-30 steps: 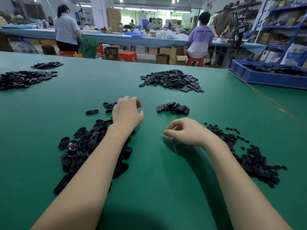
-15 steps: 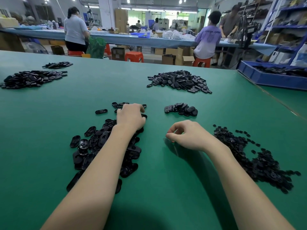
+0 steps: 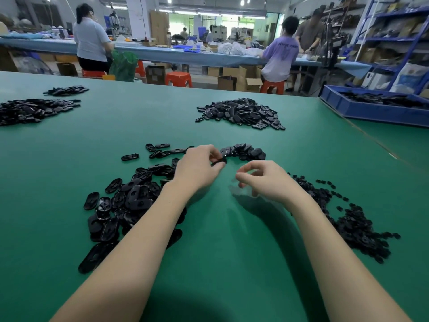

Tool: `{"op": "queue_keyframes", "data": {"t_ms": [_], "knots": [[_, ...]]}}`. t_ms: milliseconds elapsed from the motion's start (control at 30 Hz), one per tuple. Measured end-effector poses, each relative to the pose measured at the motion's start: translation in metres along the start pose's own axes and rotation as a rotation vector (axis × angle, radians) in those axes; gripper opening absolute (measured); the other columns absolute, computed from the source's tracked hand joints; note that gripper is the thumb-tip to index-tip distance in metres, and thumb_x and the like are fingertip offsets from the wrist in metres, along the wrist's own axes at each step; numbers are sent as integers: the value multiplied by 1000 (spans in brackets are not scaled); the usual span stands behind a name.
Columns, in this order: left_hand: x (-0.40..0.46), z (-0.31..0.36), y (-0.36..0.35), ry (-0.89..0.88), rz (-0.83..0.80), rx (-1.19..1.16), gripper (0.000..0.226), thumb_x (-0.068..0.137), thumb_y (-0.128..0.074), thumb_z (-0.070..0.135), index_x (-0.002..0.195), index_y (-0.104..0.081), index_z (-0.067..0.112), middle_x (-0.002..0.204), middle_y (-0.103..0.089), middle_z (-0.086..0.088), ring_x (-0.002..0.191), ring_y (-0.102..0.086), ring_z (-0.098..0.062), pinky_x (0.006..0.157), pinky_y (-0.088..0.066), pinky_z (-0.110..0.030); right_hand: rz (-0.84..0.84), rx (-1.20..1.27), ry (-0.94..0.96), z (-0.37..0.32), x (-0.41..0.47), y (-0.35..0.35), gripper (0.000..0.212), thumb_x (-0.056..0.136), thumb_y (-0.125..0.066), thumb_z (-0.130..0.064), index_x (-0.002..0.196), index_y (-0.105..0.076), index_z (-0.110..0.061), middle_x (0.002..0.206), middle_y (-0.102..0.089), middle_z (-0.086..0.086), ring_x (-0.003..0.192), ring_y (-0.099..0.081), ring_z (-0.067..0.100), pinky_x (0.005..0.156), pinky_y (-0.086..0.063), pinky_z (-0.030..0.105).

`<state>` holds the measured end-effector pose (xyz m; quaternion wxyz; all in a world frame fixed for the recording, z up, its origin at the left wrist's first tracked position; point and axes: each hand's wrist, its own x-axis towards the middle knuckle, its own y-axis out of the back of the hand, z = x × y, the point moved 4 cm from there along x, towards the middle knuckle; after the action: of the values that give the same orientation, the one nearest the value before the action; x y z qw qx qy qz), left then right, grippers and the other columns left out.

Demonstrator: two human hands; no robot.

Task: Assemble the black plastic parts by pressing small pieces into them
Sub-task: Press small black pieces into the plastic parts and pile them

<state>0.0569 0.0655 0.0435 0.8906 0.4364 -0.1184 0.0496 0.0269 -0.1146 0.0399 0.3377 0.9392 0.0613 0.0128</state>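
Note:
My left hand [image 3: 197,169] pinches a black oval part [image 3: 219,161] between thumb and fingers, just above the green table [image 3: 232,240]. It sits at the right edge of a pile of oval black parts [image 3: 130,198]. A little to the right, my right hand [image 3: 264,181] has thumb and forefinger pinched together; a small dark piece seems to sit in the pinch, but it is blurred. To the right of that wrist lies a heap of small black pieces [image 3: 348,219].
A small heap of black parts [image 3: 246,151] lies just beyond my hands, and a bigger pile [image 3: 241,112] farther back. More piles [image 3: 30,110] lie far left. A blue bin [image 3: 376,110] of parts stands at the back right. People work at a far bench.
My left hand has come off the pile with an oval part and moved right, closer to my right hand. The right hand has kept its pinch and hardly moved.

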Motion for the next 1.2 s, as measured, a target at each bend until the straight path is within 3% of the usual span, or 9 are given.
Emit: {"op": "queue_keyframes", "data": {"t_ms": [133,267,367,467,633,900,1100,1200], "knots": [[-11,28,-18,12,-164,-486,19,95,-66,28,113,-70,28,79,-70,6,76,-62,-9,68,-47,-22,97,271,-31,7,-2,22,11,97,-63,-27,101,-73,-30,90,-79,-10,55,-61,4,50,-41,16],[-19,41,-30,39,-237,-718,20,98,-60,12,114,-71,19,93,-75,-8,80,-68,-10,71,-53,-25,72,280,4,14,-5,38,18,96,-63,-19,103,-77,-29,93,-79,-13,59,-60,4,51,-39,13],[-22,42,-38,150,-234,-892,20,95,-57,1,107,-69,11,99,-73,-15,79,-71,-13,67,-57,-21,233,104,-67,31,-2,51,16,93,-65,-24,95,-78,-32,91,-79,-12,70,-63,7,67,-51,21],[-24,40,-48,279,-264,-1064,24,92,-54,-9,102,-67,8,104,-73,-18,76,-74,-13,61,-55,-17,385,-317,-258,54,-5,64,20,92,-61,-31,103,-77,-37,108,-75,-10,105,-65,20,88,-52,33],[-25,34,-59,347,-283,-1128,29,86,-54,-16,97,-66,8,106,-73,-17,82,-76,-19,60,-55,-18,438,-506,-287,68,-2,66,29,96,-60,-33,122,-74,-35,124,-71,-5,126,-56,28,94,-51,38],[-25,30,-60,332,-296,-1131,27,86,-59,-17,99,-65,6,101,-75,-12,84,-76,-20,64,-58,-20,477,-594,-271,65,8,57,21,98,-62,-37,111,-78,-35,119,-72,-3,124,-51,31,91,-47,36],[-26,30,-57,338,-284,-1127,28,83,-65,-16,97,-66,8,103,-75,-15,94,-74,-27,66,-58,-20,526,-541,-252,62,7,56,15,94,-65,-31,97,-80,-33,107,-74,-5,114,-59,28,86,-50,34],[-26,30,-54,337,-263,-1105,28,82,-68,-16,96,-66,8,105,-74,-17,91,-70,-27,65,-58,-20,488,-200,-206,58,6,56,11,92,-68,-33,93,-79,-32,89,-74,-13,95,-66,17,74,-47,28]]}}
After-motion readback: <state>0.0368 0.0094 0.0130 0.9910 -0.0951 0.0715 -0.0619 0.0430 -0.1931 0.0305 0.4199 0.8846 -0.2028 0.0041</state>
